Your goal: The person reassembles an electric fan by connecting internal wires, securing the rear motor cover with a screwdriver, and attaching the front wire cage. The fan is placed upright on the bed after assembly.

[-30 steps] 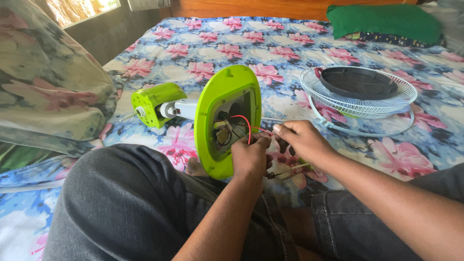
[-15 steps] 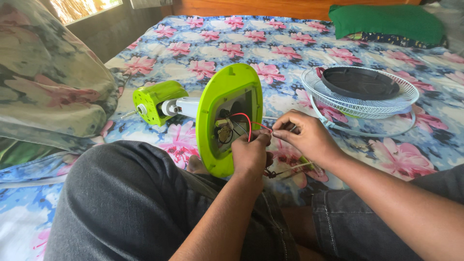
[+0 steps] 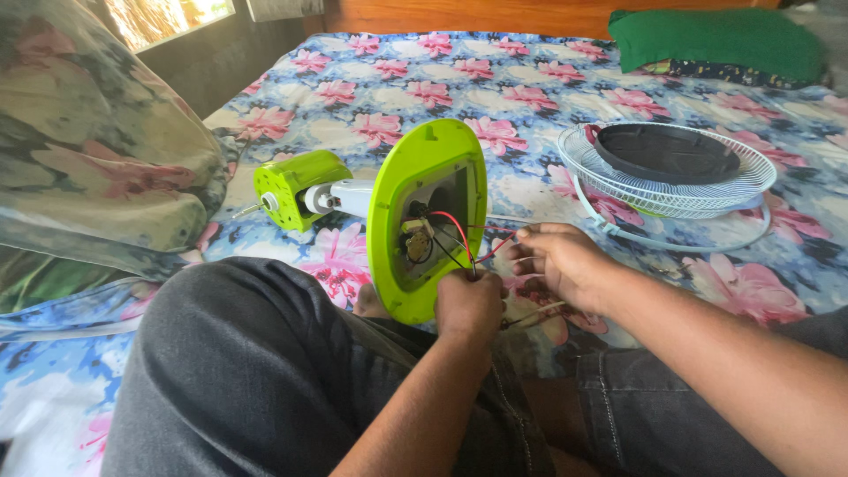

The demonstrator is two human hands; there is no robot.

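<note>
Head view shows both hands, left hand [image 3: 468, 305] and right hand [image 3: 556, 261], pinched shut on thin, floppy, fragile red wires [image 3: 466, 231] at three o'clock of the upturned lime-green plastic fan base [image 3: 415, 159], best gripped by their insulation.

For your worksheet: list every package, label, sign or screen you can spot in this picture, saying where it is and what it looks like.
None in view: the fan base, the wire grille and the flowered bedsheet show no package, label, sign or screen.
</note>
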